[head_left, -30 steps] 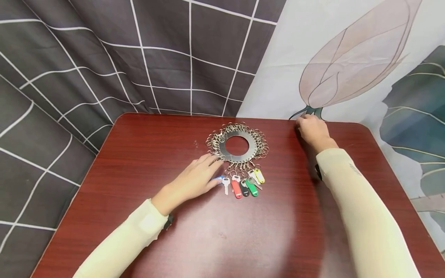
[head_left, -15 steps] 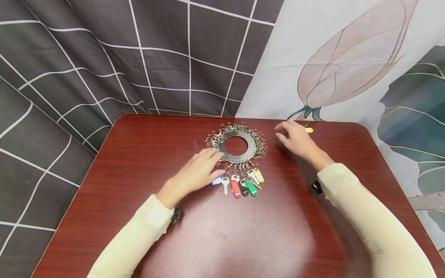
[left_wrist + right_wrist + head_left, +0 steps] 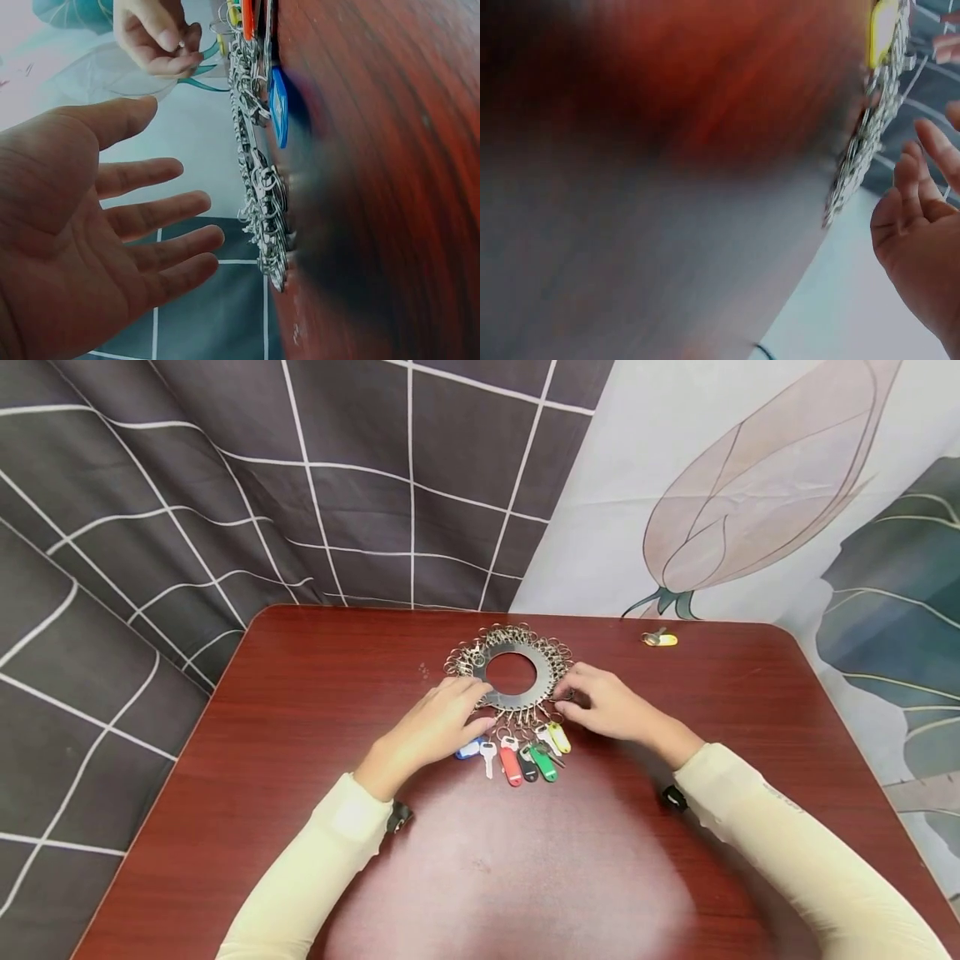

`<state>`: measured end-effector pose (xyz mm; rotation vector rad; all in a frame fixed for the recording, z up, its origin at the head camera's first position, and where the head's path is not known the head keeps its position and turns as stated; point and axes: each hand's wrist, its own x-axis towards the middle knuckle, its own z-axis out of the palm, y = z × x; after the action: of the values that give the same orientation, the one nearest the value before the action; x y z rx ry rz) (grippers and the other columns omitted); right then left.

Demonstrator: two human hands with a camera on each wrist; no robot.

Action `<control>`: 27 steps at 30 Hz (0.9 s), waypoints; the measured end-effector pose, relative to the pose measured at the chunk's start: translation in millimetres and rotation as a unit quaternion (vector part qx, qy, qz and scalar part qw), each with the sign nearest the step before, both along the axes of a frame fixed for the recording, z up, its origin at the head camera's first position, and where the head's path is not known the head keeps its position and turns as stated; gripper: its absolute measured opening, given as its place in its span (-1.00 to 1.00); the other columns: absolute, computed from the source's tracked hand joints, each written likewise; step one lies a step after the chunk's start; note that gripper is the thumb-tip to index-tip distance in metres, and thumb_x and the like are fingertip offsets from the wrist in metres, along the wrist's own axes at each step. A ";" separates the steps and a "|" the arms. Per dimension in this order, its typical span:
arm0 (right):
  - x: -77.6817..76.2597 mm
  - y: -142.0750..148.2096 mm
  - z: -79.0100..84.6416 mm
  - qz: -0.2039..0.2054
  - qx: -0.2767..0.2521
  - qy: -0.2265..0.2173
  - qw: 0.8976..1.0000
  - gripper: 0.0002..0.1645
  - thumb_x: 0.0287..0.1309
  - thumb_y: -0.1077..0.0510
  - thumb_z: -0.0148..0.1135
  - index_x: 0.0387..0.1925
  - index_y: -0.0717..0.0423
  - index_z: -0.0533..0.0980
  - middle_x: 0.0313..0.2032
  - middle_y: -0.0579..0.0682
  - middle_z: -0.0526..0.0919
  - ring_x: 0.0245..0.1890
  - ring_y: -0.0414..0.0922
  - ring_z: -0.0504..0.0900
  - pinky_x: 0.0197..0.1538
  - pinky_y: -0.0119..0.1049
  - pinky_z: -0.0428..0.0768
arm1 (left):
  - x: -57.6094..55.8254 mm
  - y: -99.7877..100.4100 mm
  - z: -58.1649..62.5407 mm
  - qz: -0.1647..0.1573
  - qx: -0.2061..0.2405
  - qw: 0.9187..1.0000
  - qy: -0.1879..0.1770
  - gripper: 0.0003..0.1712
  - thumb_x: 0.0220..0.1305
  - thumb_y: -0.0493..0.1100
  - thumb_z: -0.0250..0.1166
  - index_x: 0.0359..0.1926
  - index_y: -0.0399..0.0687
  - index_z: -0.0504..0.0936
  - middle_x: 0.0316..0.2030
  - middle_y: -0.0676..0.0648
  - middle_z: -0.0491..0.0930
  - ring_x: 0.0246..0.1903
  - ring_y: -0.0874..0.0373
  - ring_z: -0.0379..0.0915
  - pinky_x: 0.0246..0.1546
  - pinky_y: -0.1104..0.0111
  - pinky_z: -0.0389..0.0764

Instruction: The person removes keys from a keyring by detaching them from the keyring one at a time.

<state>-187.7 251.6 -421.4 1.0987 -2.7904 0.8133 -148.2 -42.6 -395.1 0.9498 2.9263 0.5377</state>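
A flat metal ring [image 3: 517,702] lies on the table, edged all around with small metal clasps and split rings. Over its left rim hovers my left hand [image 3: 431,722], fingers extended and holding nothing, as the left wrist view shows the palm bare. At the right rim is my right hand [image 3: 607,706], fingers loosely bent with nothing visible in them; whether it touches the clasps I cannot tell. Along the near side lie keys with a blue tag [image 3: 469,749], a red tag [image 3: 512,768], a black tag [image 3: 529,768], a green tag [image 3: 543,765] and a yellow tag [image 3: 558,738].
Near the far right edge of the reddish-brown table [image 3: 480,877] lies another key with a yellow tag [image 3: 664,640]. A dark checked curtain [image 3: 360,510] and a pale floral curtain [image 3: 600,527] hang behind the table.
My right hand has come from the far right edge, leaving the yellow-tagged key there, to the ring's right side. My left hand has shifted slightly right, uncovering the blue tag.
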 end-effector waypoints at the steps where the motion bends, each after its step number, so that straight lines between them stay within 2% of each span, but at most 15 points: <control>1: 2.5 -2.2 -0.4 0.007 0.008 -0.007 1.000 -0.84 0.11 0.10 0.30 -0.24 0.01 0.62 -0.24 -0.07 0.57 -0.29 -0.15 0.49 -0.20 -0.13 0.54 | -0.1 1.1 0.1 0.001 0.000 1.000 -0.003 -0.42 0.32 0.11 0.19 0.24 -0.08 0.46 0.18 -0.09 0.50 0.20 -0.01 0.33 0.25 0.06 0.39; 5: 9.5 -8.7 -3.0 0.021 0.050 -0.022 0.998 -0.78 0.02 0.05 0.37 -0.27 0.02 0.61 -0.25 -0.09 0.54 -0.31 -0.17 0.47 -0.22 -0.19 0.54 | 0.0 6.1 0.2 -0.005 0.013 1.000 -0.008 -0.46 0.31 0.07 0.21 0.21 -0.12 0.49 0.14 -0.11 0.53 0.16 -0.03 0.36 0.24 0.08 0.40; 9: 13.5 -13.0 -5.7 0.019 0.078 -0.026 0.996 -0.82 -0.03 0.10 0.39 -0.33 0.01 0.61 -0.31 -0.09 0.50 -0.37 -0.17 0.47 -0.26 -0.20 0.54 | 0.1 10.3 -0.8 -0.011 0.021 1.000 -0.003 -0.47 0.30 0.05 0.23 0.17 -0.16 0.52 0.09 -0.12 0.55 0.12 -0.03 0.39 0.21 0.10 0.43; 15: 17.0 -17.8 -5.6 0.012 0.105 -0.029 0.994 -0.91 0.02 0.19 0.36 -0.44 -0.03 0.57 -0.40 -0.07 0.43 -0.42 -0.15 0.42 -0.32 -0.21 0.51 | 0.0 15.6 -2.1 -0.009 0.018 1.000 -0.003 -0.45 0.31 0.10 0.20 0.19 -0.12 0.50 0.06 -0.11 0.55 0.10 0.02 0.41 0.20 0.15 0.44; 19: 19.6 -19.8 -5.2 0.007 0.105 -0.019 0.994 -0.87 0.07 0.23 0.32 -0.48 -0.04 0.53 -0.43 -0.07 0.43 -0.43 -0.15 0.41 -0.33 -0.22 0.52 | 0.5 19.3 -2.3 -0.004 0.026 1.000 -0.014 -0.46 0.31 0.09 0.20 0.20 -0.10 0.49 0.04 -0.10 0.55 0.07 0.03 0.42 0.16 0.16 0.47; 27: 24.1 -22.2 -3.0 -0.005 0.060 0.001 0.998 -0.93 0.16 0.25 0.23 -0.42 0.04 0.52 -0.45 -0.09 0.58 -0.35 -0.09 0.53 -0.22 -0.11 0.57 | -0.8 27.5 -3.9 -0.013 0.046 0.998 -0.027 -0.49 0.34 0.07 0.17 0.17 -0.13 0.51 0.01 -0.09 0.57 0.04 0.05 0.42 0.13 0.17 0.50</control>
<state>-163.6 229.4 -424.3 1.0989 -2.8751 0.6505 -149.0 -15.1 -399.0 0.9647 2.8597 0.6919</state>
